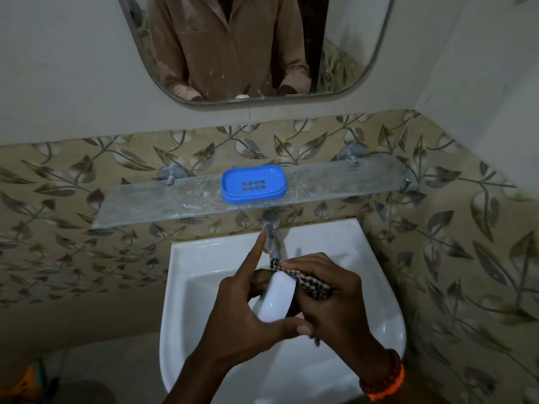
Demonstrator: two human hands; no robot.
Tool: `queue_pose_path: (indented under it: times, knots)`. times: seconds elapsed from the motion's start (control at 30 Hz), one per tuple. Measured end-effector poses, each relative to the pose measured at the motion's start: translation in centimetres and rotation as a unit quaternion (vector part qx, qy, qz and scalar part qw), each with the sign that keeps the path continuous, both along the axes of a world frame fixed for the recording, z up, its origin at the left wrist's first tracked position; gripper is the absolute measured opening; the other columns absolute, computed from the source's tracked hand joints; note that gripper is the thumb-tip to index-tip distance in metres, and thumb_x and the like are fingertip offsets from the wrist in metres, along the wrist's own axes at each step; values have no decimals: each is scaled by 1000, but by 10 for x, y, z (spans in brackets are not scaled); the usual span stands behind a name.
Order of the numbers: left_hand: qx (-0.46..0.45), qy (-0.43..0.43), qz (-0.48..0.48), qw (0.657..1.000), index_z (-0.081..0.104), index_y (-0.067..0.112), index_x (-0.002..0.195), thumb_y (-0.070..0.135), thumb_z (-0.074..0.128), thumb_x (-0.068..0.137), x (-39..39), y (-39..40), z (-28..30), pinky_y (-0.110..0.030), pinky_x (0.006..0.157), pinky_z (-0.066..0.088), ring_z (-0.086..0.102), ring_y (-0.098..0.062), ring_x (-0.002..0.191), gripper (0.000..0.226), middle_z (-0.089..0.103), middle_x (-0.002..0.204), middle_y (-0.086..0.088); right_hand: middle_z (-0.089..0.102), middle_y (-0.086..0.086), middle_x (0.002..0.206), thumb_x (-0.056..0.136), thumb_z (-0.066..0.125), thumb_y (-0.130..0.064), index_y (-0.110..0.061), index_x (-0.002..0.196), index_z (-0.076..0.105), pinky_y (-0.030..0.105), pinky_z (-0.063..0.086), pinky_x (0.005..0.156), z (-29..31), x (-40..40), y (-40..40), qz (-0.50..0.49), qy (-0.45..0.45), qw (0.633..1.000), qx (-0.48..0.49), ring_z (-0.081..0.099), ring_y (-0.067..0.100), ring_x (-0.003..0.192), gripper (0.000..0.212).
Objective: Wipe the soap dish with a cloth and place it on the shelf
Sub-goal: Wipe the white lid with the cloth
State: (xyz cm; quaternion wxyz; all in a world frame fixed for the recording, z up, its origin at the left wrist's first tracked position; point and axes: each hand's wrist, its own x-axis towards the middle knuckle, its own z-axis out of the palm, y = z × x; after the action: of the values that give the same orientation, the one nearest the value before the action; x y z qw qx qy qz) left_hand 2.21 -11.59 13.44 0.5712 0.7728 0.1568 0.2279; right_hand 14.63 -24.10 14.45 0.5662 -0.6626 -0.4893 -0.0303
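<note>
A white oval soap dish part (277, 297) is held over the white sink (379, 287) by my left hand (242, 313), whose index finger sticks up toward the tap. My right hand (329, 298) grips a checkered cloth (303, 279) and presses it against the right side of the white piece. A blue soap dish tray (253, 184) with drain holes lies flat on the glass shelf (335, 185) above the sink, near its middle.
A chrome tap (271, 234) juts out just below the shelf, close behind my raised finger. A mirror (248, 45) hangs above, showing a person's brown coat. Leaf-patterned tiles cover the walls. An orange object (33, 377) sits low at the left.
</note>
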Motion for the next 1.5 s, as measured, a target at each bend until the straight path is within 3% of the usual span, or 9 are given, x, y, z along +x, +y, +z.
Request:
queue_pose_path:
  times: [0.17, 0.3, 0.47, 0.6, 0.8, 1.03, 1.23, 1.33, 1.5]
  knots:
    - [-20, 59, 76, 995, 42, 32, 153, 104, 45, 56, -1, -11, -1, -24, 110, 44, 56, 3, 130, 121, 59, 142, 20, 75, 13, 102, 68, 79, 14, 4, 97, 76, 38, 59, 84, 5, -4, 5, -56, -91, 994, 10, 70, 26, 97, 31]
    - [-241, 59, 34, 968, 67, 28, 133, 86, 67, 67, -2, -18, -3, -47, 107, 52, 66, -22, 125, 89, 73, 131, 0, 73, 19, 108, 75, 74, 15, 8, 103, 74, 35, 55, 92, -1, -13, 7, -52, -227, 972, -23, 66, 31, 101, 28]
    - [-230, 17, 10, 973, 62, 13, 139, 64, 72, 84, -7, -16, 3, -59, 111, 44, 60, -33, 131, 76, 68, 136, -12, 73, 12, 109, 80, 70, 7, 3, 106, 74, 35, 56, 92, -6, -14, 5, -48, -122, 991, 21, 67, 26, 105, 27]
    - [-222, 8, -14, 975, 56, 22, 146, 61, 83, 75, -9, -10, -2, -55, 115, 41, 54, -26, 139, 85, 61, 147, -5, 75, 10, 100, 57, 80, 18, 3, 98, 76, 43, 60, 77, 2, -4, 6, -61, -45, 997, 8, 71, 27, 96, 44]
    - [-289, -68, -69, 952, 57, 7, 140, 41, 80, 86, -4, -8, 10, -40, 102, 50, 59, -39, 126, 67, 65, 131, -18, 72, 8, 116, 79, 75, 11, 0, 107, 75, 31, 51, 98, 17, -26, 2, -8, -161, 986, 54, 65, 23, 111, 30]
    - [-286, -98, -128, 945, 31, 11, 159, 50, 82, 81, -10, -4, 11, -40, 115, 42, 41, -39, 148, 101, 45, 158, -22, 75, 7, 103, 70, 70, 14, 2, 99, 76, 43, 59, 81, 6, 2, 5, -70, -40, 996, 39, 71, 24, 98, 32]
    - [-333, 14, -66, 940, 57, 18, 145, 52, 94, 60, -17, 16, -5, -61, 118, 37, 58, -40, 132, 98, 63, 143, -14, 74, 18, 105, 87, 65, 7, 7, 99, 75, 40, 57, 87, 3, 5, 5, -111, -243, 963, -23, 66, 33, 101, 16]
    - [-277, 69, -97, 953, 64, 13, 136, 42, 88, 75, -13, 15, -3, -51, 97, 57, 67, -41, 116, 72, 73, 126, -16, 75, 19, 104, 100, 49, -2, 7, 96, 76, 38, 58, 83, -5, -7, 6, -74, -322, 943, -35, 65, 33, 100, 28]
    - [-236, 77, -74, 966, 67, 21, 135, 42, 92, 70, -19, 16, 2, -29, 86, 57, 73, -28, 112, 72, 75, 126, -9, 73, 13, 107, 70, 67, 16, 5, 103, 73, 33, 56, 92, -8, -5, 3, -73, -142, 987, 5, 67, 28, 102, 36]
